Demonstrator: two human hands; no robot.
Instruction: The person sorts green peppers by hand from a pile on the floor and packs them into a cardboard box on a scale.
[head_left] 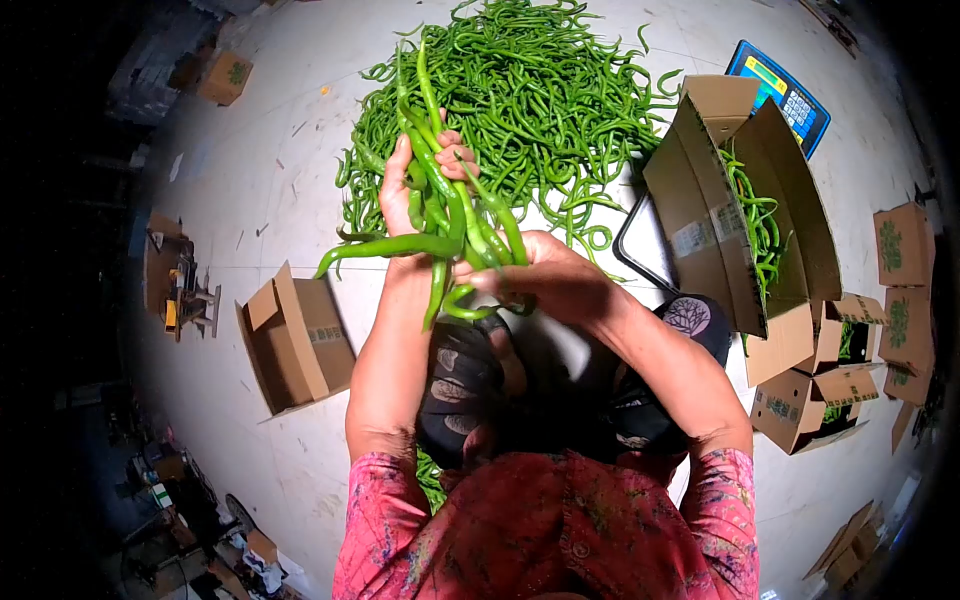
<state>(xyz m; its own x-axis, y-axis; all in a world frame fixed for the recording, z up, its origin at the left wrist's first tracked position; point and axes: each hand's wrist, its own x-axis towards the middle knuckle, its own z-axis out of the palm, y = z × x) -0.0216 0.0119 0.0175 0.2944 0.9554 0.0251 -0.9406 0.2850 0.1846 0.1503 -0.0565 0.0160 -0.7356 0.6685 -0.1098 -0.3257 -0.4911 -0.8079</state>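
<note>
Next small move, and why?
Probably swing the green pepper bunch right to the tall open carton: the left hand grips it, the right hand is at its lower part, and that carton has its top open with peppers inside.

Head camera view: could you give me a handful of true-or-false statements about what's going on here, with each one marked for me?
1. The left hand and the right hand both hold green peppers. True.
2. Both hands wear gloves. False: they are bare.
3. A pepper pile lies on the floor. True.
4. The blue keypad panel is at the lower left. False: the blue keypad panel is at the upper right.
5. The large open carton at the right has peppers in it. True.
6. The sleeves are plain white. False: the sleeves are pinkish red and patterned.
</note>
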